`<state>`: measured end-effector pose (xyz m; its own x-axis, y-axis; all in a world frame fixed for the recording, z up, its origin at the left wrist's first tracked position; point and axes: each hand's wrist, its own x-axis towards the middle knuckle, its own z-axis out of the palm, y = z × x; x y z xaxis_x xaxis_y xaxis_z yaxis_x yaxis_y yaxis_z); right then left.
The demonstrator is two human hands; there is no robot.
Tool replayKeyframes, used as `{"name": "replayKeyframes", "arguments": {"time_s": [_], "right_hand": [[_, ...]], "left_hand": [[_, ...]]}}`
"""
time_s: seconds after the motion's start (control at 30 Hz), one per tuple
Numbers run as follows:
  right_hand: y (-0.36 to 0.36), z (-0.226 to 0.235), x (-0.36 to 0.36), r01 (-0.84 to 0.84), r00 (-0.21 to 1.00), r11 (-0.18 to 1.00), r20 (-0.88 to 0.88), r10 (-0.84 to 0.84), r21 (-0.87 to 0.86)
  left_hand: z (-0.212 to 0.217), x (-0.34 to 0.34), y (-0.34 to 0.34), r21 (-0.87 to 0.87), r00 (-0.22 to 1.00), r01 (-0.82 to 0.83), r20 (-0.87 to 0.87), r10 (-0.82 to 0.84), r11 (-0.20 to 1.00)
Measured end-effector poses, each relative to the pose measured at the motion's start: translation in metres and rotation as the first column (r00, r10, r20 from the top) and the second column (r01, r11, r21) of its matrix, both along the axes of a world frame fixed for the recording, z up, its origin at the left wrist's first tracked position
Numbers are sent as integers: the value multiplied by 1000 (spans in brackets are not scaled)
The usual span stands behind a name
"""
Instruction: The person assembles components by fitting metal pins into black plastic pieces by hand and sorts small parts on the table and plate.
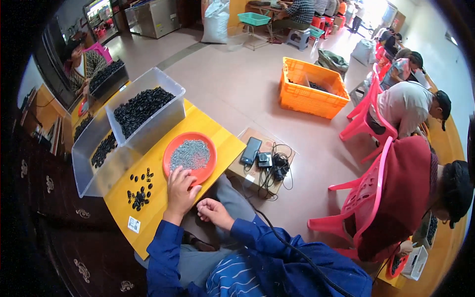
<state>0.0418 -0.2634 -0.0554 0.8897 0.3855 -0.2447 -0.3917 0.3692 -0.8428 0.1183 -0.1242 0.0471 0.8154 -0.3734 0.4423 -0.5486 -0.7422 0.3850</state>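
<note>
My left hand [181, 192] lies over the near rim of a round orange-red plate [211, 166], its fingers stretched and slightly apart. A heap of small silver metal pieces [190, 153], too small to name, fills the plate. Close by, my right hand [215, 213] hangs past the table edge above my lap, its thumb and fingers curled together. Whether anything is inside that grip is hidden. Left of my left hand, several small black oval parts [140, 195] are scattered on the yellow table [158, 205].
Two translucent bins [173, 91] of black parts stand at the table's far left. Beyond the table, a cardboard box [242, 171] carries a phone and tangled cables. An orange crate [311, 105] sits on the floor. People on pink chairs [366, 198] work along the right.
</note>
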Motion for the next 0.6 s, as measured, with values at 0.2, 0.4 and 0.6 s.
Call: {"name": "replayKeyframes", "arguments": {"time_s": [0.2,0.4,0.6], "right_hand": [[2,2,1,-7,1000,1000,-6,7,30],[1,5,2,-5,1000,1000,-23,5,17],[2,9,1,21,1000,1000,-11,-21,9]], "left_hand": [[-4,2,4,-91,1000,24,20,-22,996],[0,6,3,-104,1000,19,2,-19,994],[-3,7,6,-71,1000,26,11,-26,997]]}}
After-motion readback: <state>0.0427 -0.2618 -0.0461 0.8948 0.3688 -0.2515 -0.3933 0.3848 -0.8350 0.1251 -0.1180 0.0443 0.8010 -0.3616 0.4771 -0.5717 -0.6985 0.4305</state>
